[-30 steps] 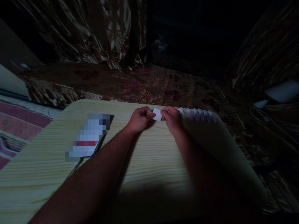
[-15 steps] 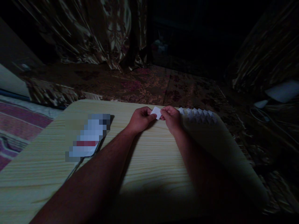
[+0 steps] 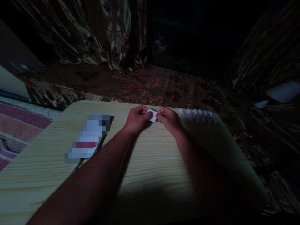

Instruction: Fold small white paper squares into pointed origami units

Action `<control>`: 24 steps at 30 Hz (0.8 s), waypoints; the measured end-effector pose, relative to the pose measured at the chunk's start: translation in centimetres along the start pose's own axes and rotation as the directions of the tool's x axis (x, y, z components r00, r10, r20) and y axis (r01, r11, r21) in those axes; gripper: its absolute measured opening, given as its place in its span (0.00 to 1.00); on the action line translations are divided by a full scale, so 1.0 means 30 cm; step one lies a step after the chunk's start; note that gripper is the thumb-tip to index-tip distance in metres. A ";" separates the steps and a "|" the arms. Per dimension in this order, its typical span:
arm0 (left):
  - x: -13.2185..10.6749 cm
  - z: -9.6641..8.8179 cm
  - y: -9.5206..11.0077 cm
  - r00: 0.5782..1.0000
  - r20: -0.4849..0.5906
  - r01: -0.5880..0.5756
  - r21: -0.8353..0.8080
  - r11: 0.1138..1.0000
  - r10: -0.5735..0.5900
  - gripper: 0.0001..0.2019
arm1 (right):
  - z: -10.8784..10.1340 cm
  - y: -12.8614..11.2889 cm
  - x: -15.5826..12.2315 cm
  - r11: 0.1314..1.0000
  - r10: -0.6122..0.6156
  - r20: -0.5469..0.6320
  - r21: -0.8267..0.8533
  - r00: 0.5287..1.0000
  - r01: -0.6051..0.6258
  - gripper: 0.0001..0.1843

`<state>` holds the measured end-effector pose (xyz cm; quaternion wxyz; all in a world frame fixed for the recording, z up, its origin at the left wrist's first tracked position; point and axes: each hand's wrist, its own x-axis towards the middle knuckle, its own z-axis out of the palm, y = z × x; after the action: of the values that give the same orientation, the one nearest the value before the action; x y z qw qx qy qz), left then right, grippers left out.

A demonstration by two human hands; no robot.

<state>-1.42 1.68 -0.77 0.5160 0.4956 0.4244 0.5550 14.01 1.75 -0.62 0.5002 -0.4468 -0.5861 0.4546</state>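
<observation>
Near the far edge of the wooden table (image 3: 145, 162), a small white piece of paper (image 3: 153, 115) is held between both hands. My left hand (image 3: 137, 118) pinches its left side, the thumb lying on top. On its right side, the thumb and fingers of my right hand (image 3: 168, 119) grip the edge. The fingers under the paper are hidden. Just right of my right hand, several small white folded paper pieces (image 3: 195, 112) with pointed, star-like shapes stand in rows; the nearer row is in shadow.
A blurred-out phone-like device (image 3: 90, 137) with a cable lies on the table at left. Behind the table is a patterned cloth-covered surface (image 3: 140, 82) with curtains (image 3: 112, 31) above. A white lamp-like object (image 3: 283, 91) and cord are at right. Striped bedding (image 3: 21, 122) borders the left.
Both hands have shifted slightly left with the paper. The paper has turned, and my left thumb now lies further over it. The folded pieces stay where they were.
</observation>
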 end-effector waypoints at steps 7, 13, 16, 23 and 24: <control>-0.011 0.004 0.016 0.997 0.077 0.009 0.072 0.997 -0.014 0.17 | -0.013 0.009 0.004 0.998 0.022 -0.090 0.065 0.996 -0.016 0.07; -0.013 0.006 0.015 0.990 0.128 0.036 0.120 0.992 -0.052 0.16 | 0.019 0.009 -0.003 0.989 0.034 -0.105 0.146 0.994 -0.019 0.06; -0.009 0.002 0.008 0.994 0.101 0.033 0.095 0.995 -0.043 0.14 | 0.035 0.005 -0.010 0.991 0.046 -0.103 0.131 0.994 -0.032 0.06; -0.003 0.002 0.012 0.998 0.068 0.001 0.029 1.000 -0.003 0.11 | 0.034 0.004 -0.017 0.995 0.041 -0.064 0.092 0.997 -0.035 0.05; -0.004 0.002 0.014 0.997 0.077 0.006 0.043 0.999 -0.010 0.11 | 0.034 0.004 -0.017 0.996 0.040 -0.068 0.088 0.997 -0.034 0.05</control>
<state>-1.44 1.51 -0.37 0.5237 0.5259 0.4177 0.5242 13.06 1.18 -0.91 0.5306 -0.4511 -0.5397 0.4729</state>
